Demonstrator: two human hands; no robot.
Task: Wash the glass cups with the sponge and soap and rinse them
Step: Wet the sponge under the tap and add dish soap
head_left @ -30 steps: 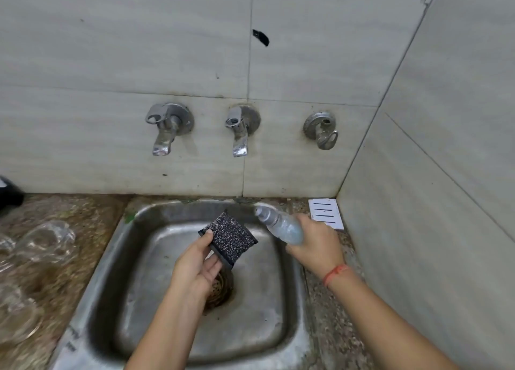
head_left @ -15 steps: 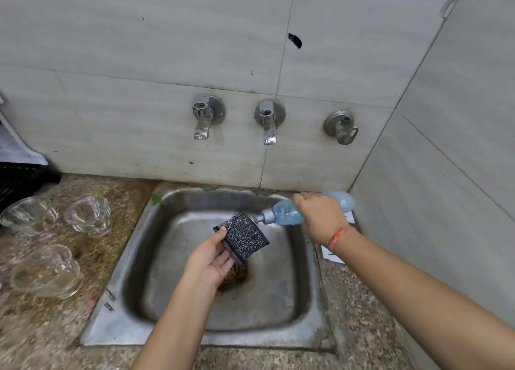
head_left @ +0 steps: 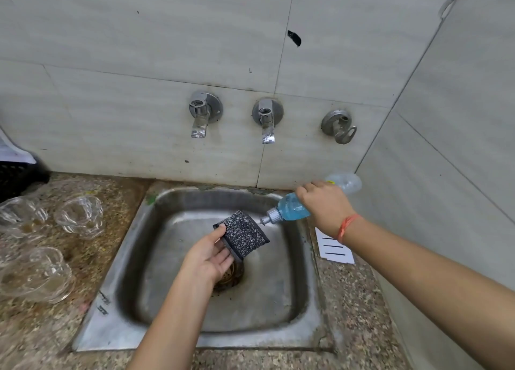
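As the right grip (head_left: 326, 205), fingers curled round the middle of the soap bottle (head_left: 292, 206), tipped it further, the nozzle dipped below the base and came just beside the upper corner of the sponge (head_left: 241, 233). Blue liquid pooled at the neck. The left grip (head_left: 207, 258) pinched the sponge, thumb on top and fingers beneath, above the drain of the sink (head_left: 92, 333). No soap showed on it, so soaping looked about to begin. The glass cups (head_left: 79, 216) waited on the desk (head_left: 359, 314), left of the sink. Half a second before, the bottle had lain nearly level; a second before, its nozzle had pointed upward.
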